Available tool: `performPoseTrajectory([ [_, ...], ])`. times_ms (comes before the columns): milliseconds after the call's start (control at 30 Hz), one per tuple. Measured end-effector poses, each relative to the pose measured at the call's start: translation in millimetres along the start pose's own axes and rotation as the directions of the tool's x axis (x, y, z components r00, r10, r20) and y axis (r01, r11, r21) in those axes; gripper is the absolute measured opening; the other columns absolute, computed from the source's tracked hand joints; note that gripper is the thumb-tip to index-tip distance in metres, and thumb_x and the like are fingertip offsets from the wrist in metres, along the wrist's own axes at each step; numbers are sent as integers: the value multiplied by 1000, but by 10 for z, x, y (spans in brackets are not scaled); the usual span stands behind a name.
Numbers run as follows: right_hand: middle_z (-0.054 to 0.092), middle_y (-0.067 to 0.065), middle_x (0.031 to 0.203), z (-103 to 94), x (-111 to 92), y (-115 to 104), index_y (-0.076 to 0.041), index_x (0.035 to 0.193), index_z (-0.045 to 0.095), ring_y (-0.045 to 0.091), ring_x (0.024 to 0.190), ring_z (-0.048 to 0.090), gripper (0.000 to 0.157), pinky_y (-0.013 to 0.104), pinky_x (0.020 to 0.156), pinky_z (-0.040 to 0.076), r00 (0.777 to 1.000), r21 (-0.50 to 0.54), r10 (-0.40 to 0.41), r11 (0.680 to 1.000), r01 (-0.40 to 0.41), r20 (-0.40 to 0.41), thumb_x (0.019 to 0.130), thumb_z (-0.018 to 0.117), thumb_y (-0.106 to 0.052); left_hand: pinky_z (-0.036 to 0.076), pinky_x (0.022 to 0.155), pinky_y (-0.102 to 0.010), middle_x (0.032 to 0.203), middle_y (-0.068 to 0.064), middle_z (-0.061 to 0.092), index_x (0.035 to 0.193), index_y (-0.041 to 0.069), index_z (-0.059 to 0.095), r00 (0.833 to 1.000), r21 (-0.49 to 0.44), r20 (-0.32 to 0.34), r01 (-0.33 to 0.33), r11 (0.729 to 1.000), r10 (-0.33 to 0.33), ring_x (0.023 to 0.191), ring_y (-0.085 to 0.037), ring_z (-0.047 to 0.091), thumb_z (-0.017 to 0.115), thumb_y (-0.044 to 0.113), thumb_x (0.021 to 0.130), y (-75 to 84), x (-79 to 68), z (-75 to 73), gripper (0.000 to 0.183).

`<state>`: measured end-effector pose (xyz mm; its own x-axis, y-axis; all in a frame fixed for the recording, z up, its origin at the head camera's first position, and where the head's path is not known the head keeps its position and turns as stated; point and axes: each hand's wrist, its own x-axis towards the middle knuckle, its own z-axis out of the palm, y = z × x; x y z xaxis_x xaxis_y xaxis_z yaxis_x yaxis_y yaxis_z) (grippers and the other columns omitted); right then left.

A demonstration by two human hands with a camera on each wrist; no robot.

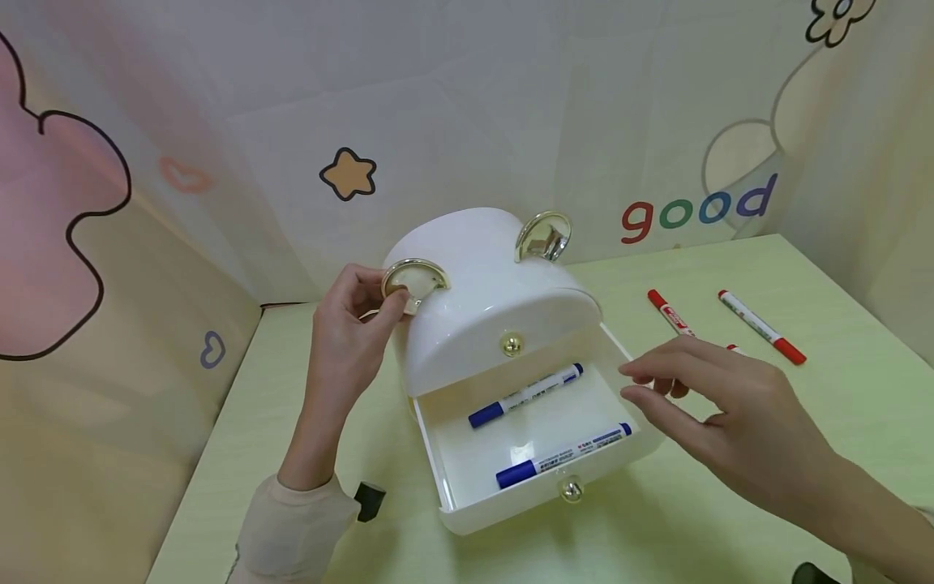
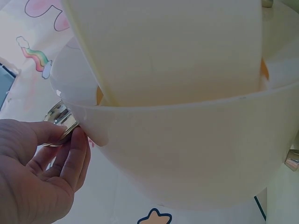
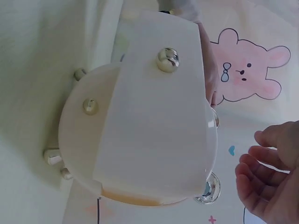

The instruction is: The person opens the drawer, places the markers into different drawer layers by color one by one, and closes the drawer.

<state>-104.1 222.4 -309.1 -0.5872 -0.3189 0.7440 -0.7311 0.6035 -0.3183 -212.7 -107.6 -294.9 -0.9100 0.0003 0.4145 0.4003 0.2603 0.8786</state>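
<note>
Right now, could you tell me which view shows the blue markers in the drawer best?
The head view: both blue markers lie in plain sight in the open drawer. The left wrist view shows only the box's white shell; the right wrist view shows the drawer's underside, with no marker visible.
</note>
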Motion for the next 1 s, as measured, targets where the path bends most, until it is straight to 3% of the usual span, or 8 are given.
performPoseTrajectory([
  [67,71,-5,92,29,-29,-29,-11,97,78,4,80,59,44,11,55,53,997,-41,-61,997,59,-50,104,58,-49,64,78,-26,101,-17,69,112,-3,62,1000,-3,2,-5,1000,5,87,-17,68,68,-3,95,6,-3,-1,18],
  [267,72,-3,90,83,-110,-111,-9,96,79,10,76,66,46,15,57,54,982,-138,-176,977,164,-76,106,55,-47,64,78,-27,101,-17,69,112,-4,62,1000,-11,4,-12,1000,12,86,-17,68,68,-3,95,0,-3,2,18],
  [567,70,-2,91,204,-266,-155,-7,100,77,9,74,64,43,8,56,50,982,-70,-185,981,183,-39,106,56,-44,64,78,-27,101,-17,69,112,-4,61,1000,-2,5,-13,1000,13,86,-17,67,68,-3,96,4,-10,-2,17],
  [833,71,-4,86,315,-399,-206,-12,100,79,10,69,64,47,14,62,58,988,-121,-152,980,155,39,106,53,-51,64,78,-28,101,-17,69,112,-4,62,1000,-3,8,-20,1000,20,85,-17,68,67,-3,96,2,-7,-4,17],
  [1000,75,-4,86,387,-440,-201,-13,99,80,10,71,69,44,20,64,61,979,-133,-197,970,202,56,106,54,-49,64,77,-28,100,-17,69,112,-3,62,1000,-4,8,-21,1000,21,85,-17,68,67,-3,96,0,-5,-6,17],
])
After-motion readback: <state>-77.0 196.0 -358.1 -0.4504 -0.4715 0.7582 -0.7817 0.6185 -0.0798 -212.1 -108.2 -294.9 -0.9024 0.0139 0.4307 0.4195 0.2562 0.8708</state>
